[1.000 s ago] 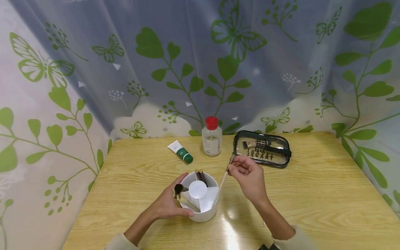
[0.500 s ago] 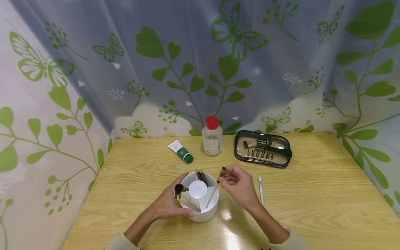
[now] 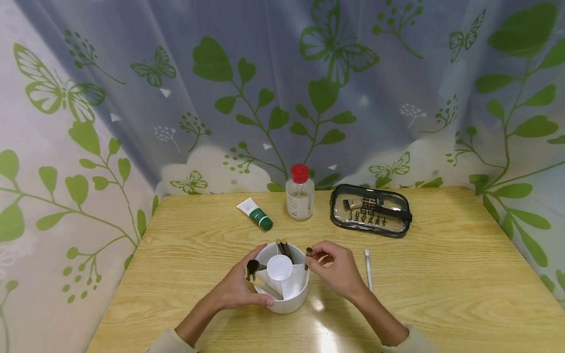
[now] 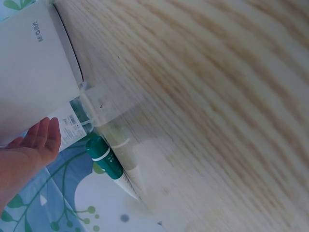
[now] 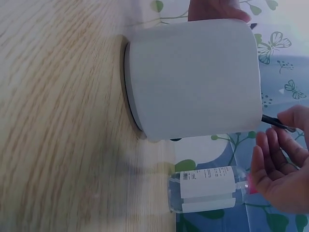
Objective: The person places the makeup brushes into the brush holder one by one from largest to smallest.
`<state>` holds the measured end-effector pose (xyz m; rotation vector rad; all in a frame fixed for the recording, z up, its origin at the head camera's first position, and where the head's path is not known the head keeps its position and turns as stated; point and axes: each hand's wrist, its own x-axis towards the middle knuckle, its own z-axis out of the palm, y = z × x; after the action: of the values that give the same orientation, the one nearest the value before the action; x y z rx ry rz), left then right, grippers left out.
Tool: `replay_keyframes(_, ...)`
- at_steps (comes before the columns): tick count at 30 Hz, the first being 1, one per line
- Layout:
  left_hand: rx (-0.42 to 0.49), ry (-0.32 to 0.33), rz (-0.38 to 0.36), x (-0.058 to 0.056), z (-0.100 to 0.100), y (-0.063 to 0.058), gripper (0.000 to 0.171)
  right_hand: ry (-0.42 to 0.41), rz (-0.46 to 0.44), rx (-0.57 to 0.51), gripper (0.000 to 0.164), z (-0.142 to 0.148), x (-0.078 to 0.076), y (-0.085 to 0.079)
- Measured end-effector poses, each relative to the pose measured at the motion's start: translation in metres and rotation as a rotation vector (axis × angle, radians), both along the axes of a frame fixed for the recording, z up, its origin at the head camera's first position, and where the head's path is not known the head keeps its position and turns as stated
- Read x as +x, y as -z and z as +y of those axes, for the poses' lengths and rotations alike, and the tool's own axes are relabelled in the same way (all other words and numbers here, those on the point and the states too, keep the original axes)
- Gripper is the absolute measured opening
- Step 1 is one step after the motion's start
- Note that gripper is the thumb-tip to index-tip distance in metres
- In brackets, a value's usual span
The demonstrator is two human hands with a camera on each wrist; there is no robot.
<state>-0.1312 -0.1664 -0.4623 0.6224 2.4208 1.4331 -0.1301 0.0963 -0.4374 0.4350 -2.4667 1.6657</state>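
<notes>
A white round divided brush holder [image 3: 289,306] stands on the table, a round cup at its centre. My left hand [image 3: 236,289] grips it from the left, thumb near the front rim and fingers around the far side. Between right thumb and fingers, my right hand [image 3: 337,269] pinches a makeup brush [image 3: 308,252] near its dark head, which points up. Its handle reaches down inside the right compartment. Other brushes [image 3: 285,251] stand in the back compartment, and a dark-bristled brush [image 3: 253,267] leans at the left. In the right wrist view the holder's wall [image 5: 193,77] hides the handle.
A slim white brush [image 3: 368,268] lies on the table beside my right forearm. Behind the holder are a green and white tube [image 3: 255,214], a clear bottle with a red cap [image 3: 299,196] and a clear black-edged pouch [image 3: 371,211]. A patterned curtain [image 3: 265,98] hangs behind.
My right hand has moved left and down to the holder, lowering the brush into its right compartment. The white brush on the table has come into view. My left hand stays in place.
</notes>
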Motion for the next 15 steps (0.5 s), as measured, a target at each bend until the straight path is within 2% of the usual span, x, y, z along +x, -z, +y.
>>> replay_keyframes(9, 0.02, 0.01, 0.005, -0.001, -0.001, 0.001, 0.11, -0.041, -0.021, 0.053, 0.009, 0.011, 0.0, 0.005)
replay_keyframes(15, 0.028, 0.02, 0.014, -0.001, 0.0, 0.001, 0.107, -0.024, -0.037, 0.088, 0.014, 0.032, -0.005, 0.003)
